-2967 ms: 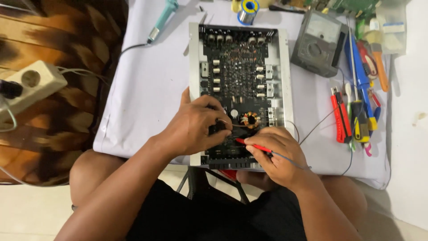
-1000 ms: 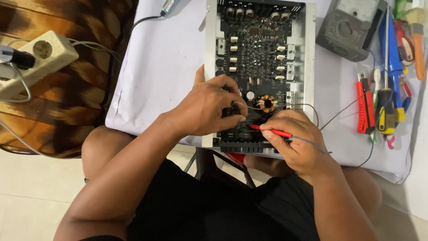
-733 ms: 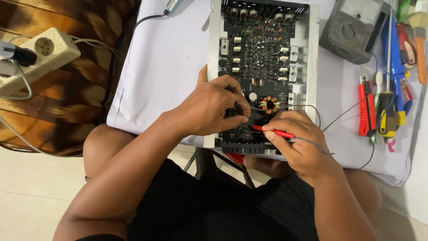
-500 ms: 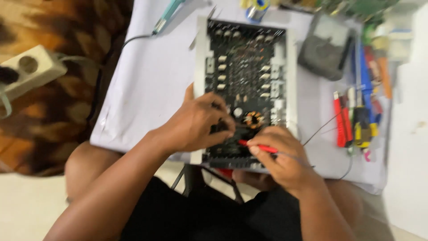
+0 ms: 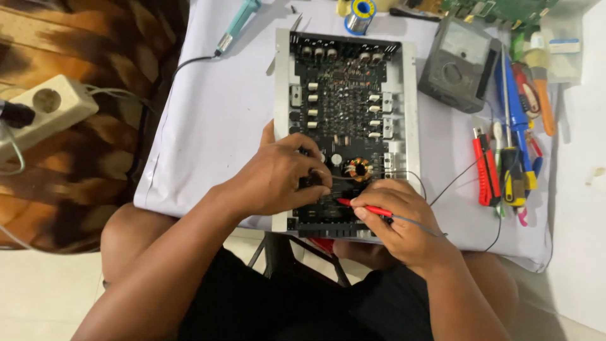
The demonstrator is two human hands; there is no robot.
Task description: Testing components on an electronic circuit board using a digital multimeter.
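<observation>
Far left: white power strip [image 5: 47,110] lying on a brown patterned rug [image 5: 76,158], black plug stuck in at its left end, pale cable looping off it. Next over, small table under a white cloth [image 5: 214,132], with a teal-handled soldering iron [image 5: 237,25] lying at the top edge, black cord trailing down the cloth's left side.

Middle of the cloth: opened-up amplifier [image 5: 344,126], silver metal frame, dark circuit board packed with parts, copper-wound coil [image 5: 358,169] near the lower middle. Spool of solder [image 5: 360,14] just above the top edge.

Left hand [image 5: 281,177] resting on the board's lower left, fingers curled in around something dark just beside the coil. Looks like a black probe, too hidden to call for sure. Right hand [image 5: 404,221] closed in a pencil grip on a red probe [image 5: 366,207], tip pointed left and down onto the board, close below the left fingertips. Thin dark lead running from it out to the right across the cloth.

Right of the amp: grey analog multimeter [image 5: 457,63] lying tilted up top. Past that, a pile of tools along the table's right edge: red utility knife [image 5: 486,170], blue-handled screwdriver [image 5: 514,113], a brush with an orange handle [image 5: 543,95], a few more bits too jumbled to sort out. Bare knees poking out under the table's near edge, black shorts below.
</observation>
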